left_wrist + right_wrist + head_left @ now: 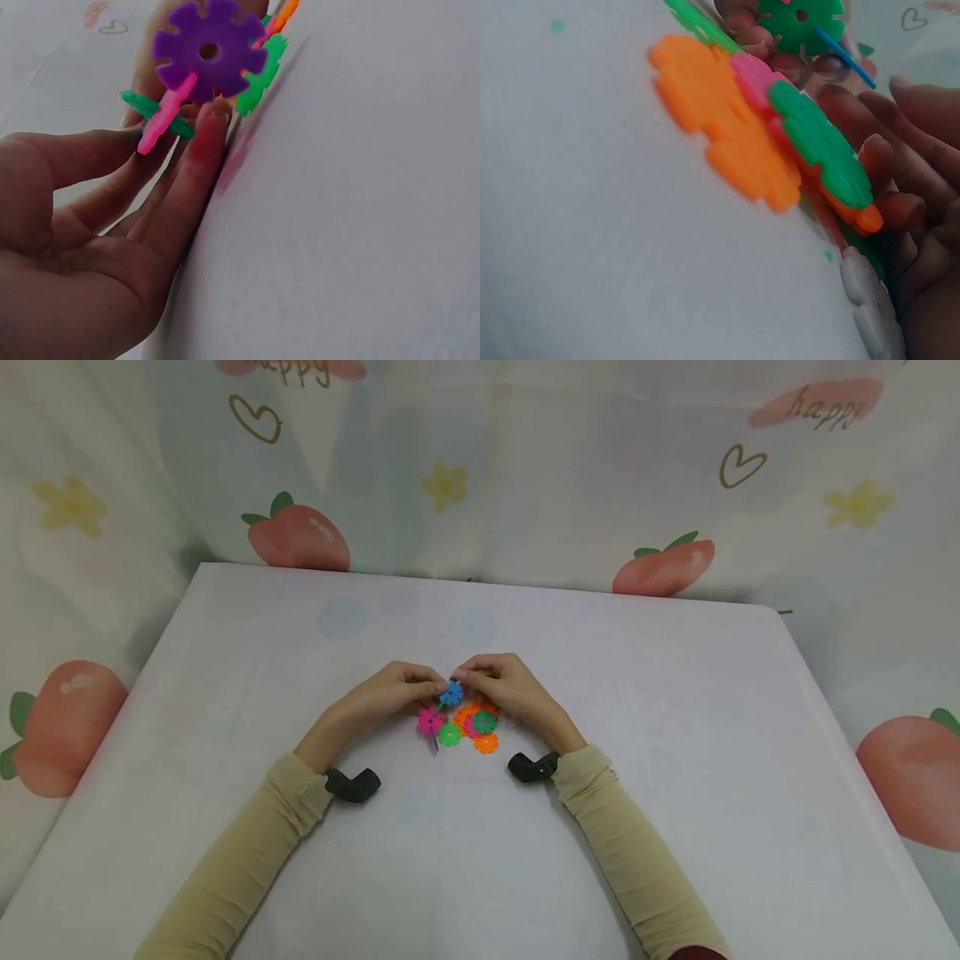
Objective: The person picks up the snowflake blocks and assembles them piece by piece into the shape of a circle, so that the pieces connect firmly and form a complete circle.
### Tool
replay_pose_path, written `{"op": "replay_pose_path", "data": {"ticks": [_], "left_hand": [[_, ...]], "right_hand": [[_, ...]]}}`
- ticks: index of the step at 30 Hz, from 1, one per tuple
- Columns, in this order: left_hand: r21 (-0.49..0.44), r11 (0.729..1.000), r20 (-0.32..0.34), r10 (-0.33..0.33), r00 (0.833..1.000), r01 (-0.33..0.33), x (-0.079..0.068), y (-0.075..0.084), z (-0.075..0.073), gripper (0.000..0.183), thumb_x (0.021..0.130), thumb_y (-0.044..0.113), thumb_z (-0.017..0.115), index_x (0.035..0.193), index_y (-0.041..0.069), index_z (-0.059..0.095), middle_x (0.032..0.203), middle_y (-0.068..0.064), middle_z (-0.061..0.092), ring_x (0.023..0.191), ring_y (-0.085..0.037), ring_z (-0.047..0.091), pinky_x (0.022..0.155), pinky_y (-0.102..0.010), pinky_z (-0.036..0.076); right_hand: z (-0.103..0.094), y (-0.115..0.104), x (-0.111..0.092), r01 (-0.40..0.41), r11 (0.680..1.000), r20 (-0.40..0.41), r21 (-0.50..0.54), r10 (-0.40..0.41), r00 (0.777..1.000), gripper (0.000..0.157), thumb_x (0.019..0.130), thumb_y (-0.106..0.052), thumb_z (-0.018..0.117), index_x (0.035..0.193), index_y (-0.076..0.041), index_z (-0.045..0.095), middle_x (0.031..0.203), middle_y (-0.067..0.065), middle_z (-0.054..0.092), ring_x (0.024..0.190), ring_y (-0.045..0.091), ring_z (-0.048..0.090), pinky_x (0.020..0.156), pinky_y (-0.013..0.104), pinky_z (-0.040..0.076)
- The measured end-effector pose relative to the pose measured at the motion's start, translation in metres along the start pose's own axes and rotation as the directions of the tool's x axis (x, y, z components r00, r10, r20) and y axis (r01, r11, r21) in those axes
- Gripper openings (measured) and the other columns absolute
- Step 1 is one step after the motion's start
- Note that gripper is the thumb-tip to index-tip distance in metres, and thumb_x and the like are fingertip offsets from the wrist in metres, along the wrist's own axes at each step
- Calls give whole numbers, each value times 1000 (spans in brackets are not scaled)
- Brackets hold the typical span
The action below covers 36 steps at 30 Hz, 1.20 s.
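My left hand (393, 692) pinches a small chain of notched plastic flower discs. In the chain, a blue disc (451, 692) stands on a green disc (802, 26). A pink disc (431, 721) and a purple disc (210, 49) hang at its lower end, slotted into each other. My right hand (510, 685) has thumb and fingertip together at the blue disc's upper edge, its other fingers curled above the loose discs. Under the hands lie a light green disc (449, 734), an orange disc (486, 743) and a dark green disc (483, 722).
A white disc (870, 300) lies beside my right hand, partly hidden by it. The white tabletop (675, 735) runs back to a printed curtain (540, 485). Black wrist-worn devices (352, 785) stick out from both cuffs, close over the table.
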<state>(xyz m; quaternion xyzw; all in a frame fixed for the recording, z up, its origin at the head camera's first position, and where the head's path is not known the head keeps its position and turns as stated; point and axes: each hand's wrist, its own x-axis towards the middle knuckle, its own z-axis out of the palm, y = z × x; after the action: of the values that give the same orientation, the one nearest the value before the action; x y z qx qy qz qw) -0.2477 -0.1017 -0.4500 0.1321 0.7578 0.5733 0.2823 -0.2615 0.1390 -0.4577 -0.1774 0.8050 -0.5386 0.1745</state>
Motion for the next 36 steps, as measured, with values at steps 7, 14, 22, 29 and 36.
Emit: {"op": "replay_pose_path", "data": {"ticks": [7,14,22,29,36], "left_hand": [[-30,999,-31,-41,999,40,-5,1,-6,30,103,20,58,111,-6,71,101,-7,68,85,-15,65,78,-24,58],[-35,999,-23,-36,999,36,-6,0,-6,33,102,18,59,115,-10,71,98,-4,71,82,-11,66,77,-22,58],[-48,999,-18,-10,1000,9,-9,-3,-6,32,102,17,58,110,-11,70,93,-4,68,79,-12,66,74,-22,58],[-79,997,-16,-5,1000,4,-11,-6,-4,29,102,18,60,106,-8,71,93,-4,69,80,-13,68,76,-25,59],[-97,995,-34,4,999,-7,-10,-3,-2,27,102,19,62,104,-6,71,91,-3,68,80,-16,67,77,-26,60]], "right_hand": [[-5,0,-1,-8,999,45,-34,10,999,19,100,-34,69,104,-17,78,94,5,76,89,24,66,80,30,53],[-4,-16,-11,48,967,236,-252,13,972,17,90,-26,80,104,-18,75,100,-3,71,89,18,59,81,30,48],[17,-46,-20,111,838,317,-534,77,945,29,80,-31,90,97,-17,72,104,-2,58,95,13,55,87,28,49],[15,-38,-19,112,877,308,-466,42,951,16,86,-23,85,93,-15,73,96,-3,61,86,12,58,78,26,51],[-5,-12,-13,0,982,116,-191,22,993,8,93,-27,76,94,-20,79,83,-3,69,78,14,58,71,26,47]]}}
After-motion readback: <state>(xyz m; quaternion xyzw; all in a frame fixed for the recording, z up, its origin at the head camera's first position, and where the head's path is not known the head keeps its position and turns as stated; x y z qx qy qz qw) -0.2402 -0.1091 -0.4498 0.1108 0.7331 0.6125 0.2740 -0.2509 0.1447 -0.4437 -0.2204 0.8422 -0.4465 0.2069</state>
